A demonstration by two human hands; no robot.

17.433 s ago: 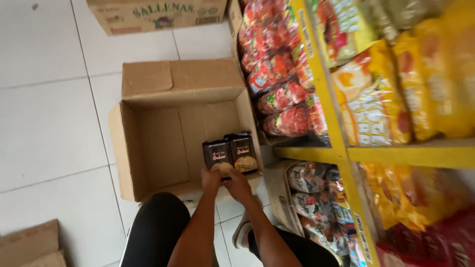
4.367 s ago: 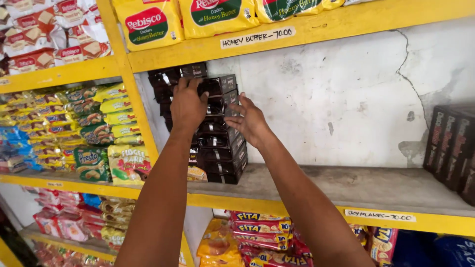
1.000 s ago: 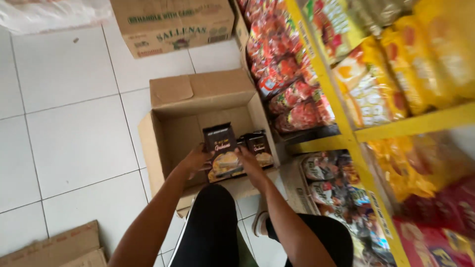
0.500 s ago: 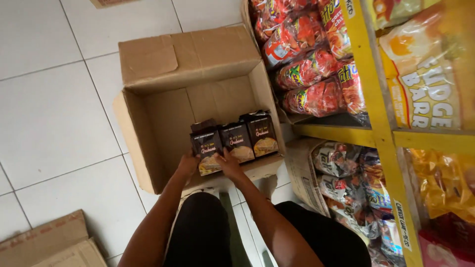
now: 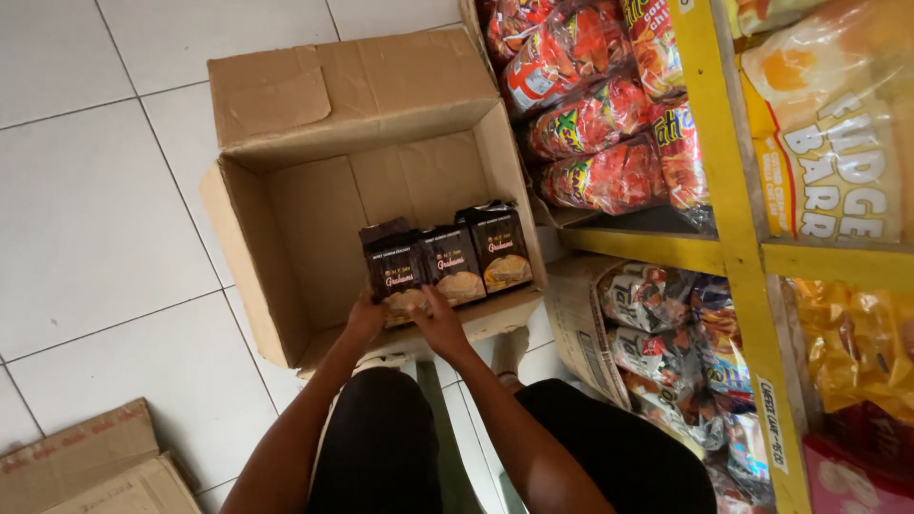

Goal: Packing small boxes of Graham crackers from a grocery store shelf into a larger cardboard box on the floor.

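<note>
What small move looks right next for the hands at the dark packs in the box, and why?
Probably close both hands on the leftmost pack and lift it up. The left hand and right hand are at the lower edge of the dark packs, which stand upright in a row at the near wall of the open cardboard box. Whether either grip has closed is unclear.

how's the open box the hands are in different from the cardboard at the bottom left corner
The open cardboard box stands with its flaps spread and holds three dark packets; the cardboard pieces at the lower left lie flattened and hold nothing. The left hand and right hand reach into the box, while the flat pieces lie untouched. Both are plain brown cardboard on the white tiled floor.
</note>
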